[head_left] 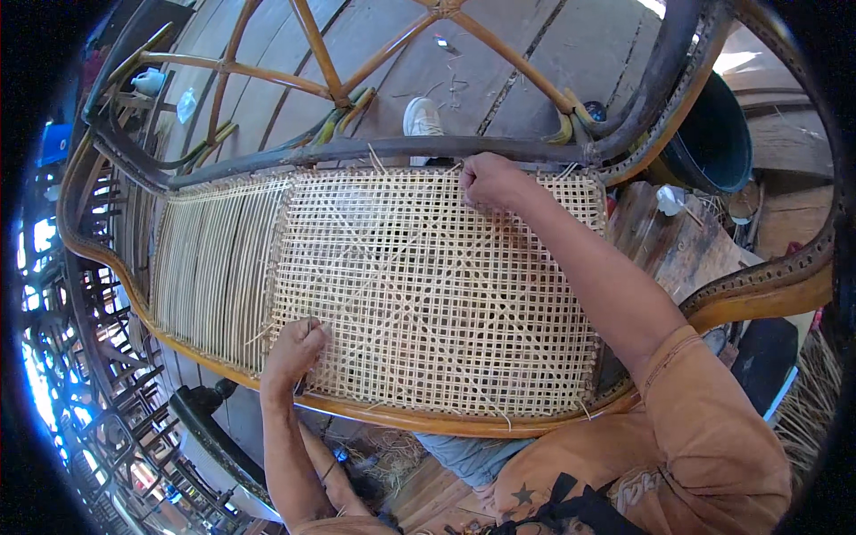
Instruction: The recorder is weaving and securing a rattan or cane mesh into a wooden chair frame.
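A cane-woven panel (428, 294) fills the middle of a curved wooden furniture frame (374, 413). Its open square mesh is crossed by several diagonal strands, and loose cane ends stick up along its borders. To its left, a section of parallel cane strands (209, 267) runs from the far rail to the near one without cross weave. My left hand (297, 349) is closed at the panel's near left part, by the border between both sections. At the far edge, my right hand (499, 181) rests with fingers curled in on the weave. What either hand pinches is hidden.
Beyond the far rail, rattan poles (316, 49) branch over a plank floor (392, 71). A white shoe (422, 118) shows there. A dark green bucket (718, 134) stands at the far right, with wooden boards (660, 232) nearer. Dark lattice furniture (98, 357) lines the left side.
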Demonstrator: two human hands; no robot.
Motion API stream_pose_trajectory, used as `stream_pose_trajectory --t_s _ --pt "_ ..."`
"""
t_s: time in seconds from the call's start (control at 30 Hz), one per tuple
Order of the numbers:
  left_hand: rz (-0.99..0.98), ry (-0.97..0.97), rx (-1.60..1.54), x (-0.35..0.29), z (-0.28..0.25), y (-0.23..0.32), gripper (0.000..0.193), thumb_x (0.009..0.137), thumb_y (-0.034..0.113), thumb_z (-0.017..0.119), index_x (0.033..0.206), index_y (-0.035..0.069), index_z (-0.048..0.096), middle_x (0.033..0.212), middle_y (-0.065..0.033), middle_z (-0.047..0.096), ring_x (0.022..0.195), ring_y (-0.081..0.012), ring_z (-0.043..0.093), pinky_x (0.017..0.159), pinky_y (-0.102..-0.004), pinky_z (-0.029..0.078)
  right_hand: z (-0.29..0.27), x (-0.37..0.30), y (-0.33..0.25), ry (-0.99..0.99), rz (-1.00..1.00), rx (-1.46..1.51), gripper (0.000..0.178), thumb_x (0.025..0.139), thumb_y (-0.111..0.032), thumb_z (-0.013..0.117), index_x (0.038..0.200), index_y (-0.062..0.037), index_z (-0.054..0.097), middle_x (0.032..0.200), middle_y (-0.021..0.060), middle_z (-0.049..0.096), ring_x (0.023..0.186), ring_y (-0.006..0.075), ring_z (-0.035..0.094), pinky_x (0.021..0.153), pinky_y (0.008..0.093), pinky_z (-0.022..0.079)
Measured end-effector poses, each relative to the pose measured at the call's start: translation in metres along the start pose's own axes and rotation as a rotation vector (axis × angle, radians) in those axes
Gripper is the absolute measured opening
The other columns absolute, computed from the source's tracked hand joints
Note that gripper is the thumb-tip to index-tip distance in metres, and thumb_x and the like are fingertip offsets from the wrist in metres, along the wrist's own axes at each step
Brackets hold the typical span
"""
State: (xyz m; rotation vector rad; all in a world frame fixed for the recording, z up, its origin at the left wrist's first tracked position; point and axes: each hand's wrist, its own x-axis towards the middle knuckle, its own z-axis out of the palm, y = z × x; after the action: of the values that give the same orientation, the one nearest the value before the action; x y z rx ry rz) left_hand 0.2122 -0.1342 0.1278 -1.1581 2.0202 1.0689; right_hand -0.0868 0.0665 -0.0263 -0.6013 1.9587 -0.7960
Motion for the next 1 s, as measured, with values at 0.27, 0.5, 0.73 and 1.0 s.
stream_pose_trajectory --t_s 0.27,0.5,0.73,1.0 --pt "0.029 0.047 -0.007 0.0 0.002 -0.004 0.028 0.084 0.022 0.051 0.063 0.003 0.049 0.05 0.0013 0.044 0.044 -0.0074 0.041 0.043 -0.0246 0.035 0.012 0.008 -0.018 0.107 0.122 -0.36 0.012 0.068 -0.009 0.063 0.072 0.0004 0.057 0.065 0.0082 0.061 0.055 0.0204 0.059 0.051 0.0348 0.049" --pt "-0.019 0.085 -0.09 -0.004 0.002 -0.002 0.028 0.086 0.023 0.049 0.066 0.003 0.049 0.055 0.0005 0.045 0.048 -0.0093 0.041 0.047 -0.0271 0.034 -0.001 -0.024 0.01 0.158 -0.023 0.892 0.006 0.083 -0.007 0.057 0.086 -0.0034 0.052 0.058 0.0015 0.051 0.042 0.0086 0.049 0.033 0.0223 0.039" --pt "0.235 0.712 0.154 -0.012 0.005 0.012 0.036 0.088 0.034 0.051 0.071 0.003 0.054 0.059 -0.001 0.048 0.05 -0.01 0.044 0.05 -0.0275 0.037 -0.004 -0.025 0.017 0.295 -0.127 0.697 0.012 0.082 -0.013 0.057 0.086 -0.0015 0.056 0.062 0.0044 0.056 0.049 0.0126 0.053 0.045 0.0277 0.044" --pt "0.607 0.555 -0.22 -0.019 0.097 0.137 0.043 0.095 0.034 0.037 0.097 -0.002 0.06 0.088 -0.0154 0.061 0.082 -0.0217 0.058 0.076 -0.0325 0.045 0.065 -0.139 -0.08 -0.214 -0.33 0.667 0.048 0.09 -0.046 0.045 0.098 -0.0006 0.059 0.077 0.0057 0.056 0.071 0.014 0.048 0.065 0.0291 0.043"
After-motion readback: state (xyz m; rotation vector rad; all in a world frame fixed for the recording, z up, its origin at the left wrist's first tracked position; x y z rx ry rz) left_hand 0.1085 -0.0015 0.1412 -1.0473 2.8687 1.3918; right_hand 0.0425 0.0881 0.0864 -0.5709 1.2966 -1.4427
